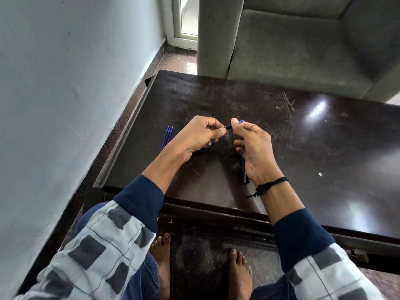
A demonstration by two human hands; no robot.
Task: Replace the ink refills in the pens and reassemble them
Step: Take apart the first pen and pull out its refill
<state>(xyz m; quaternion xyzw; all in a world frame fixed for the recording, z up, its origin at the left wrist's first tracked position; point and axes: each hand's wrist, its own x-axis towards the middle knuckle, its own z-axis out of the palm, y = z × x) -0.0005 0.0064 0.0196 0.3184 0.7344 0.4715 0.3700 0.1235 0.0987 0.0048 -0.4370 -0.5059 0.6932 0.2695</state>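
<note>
Both hands hold one dark pen [228, 126] above the dark wooden table [281, 137]. My left hand [200, 135] grips its barrel, whose blue rear end sticks out below the palm. My right hand [252, 144] pinches the front end between thumb and forefinger, and the blue tip shows past the fingers. Three blue refills [167, 137] lie side by side on the table left of my left hand. Two dark pens [245, 172] lie on the table under my right hand, partly hidden by it.
A pale wall runs along the left, close to the table's left edge. A grey sofa [303, 50] stands behind the table's far edge. My bare feet [238, 273] rest on the floor below the near edge.
</note>
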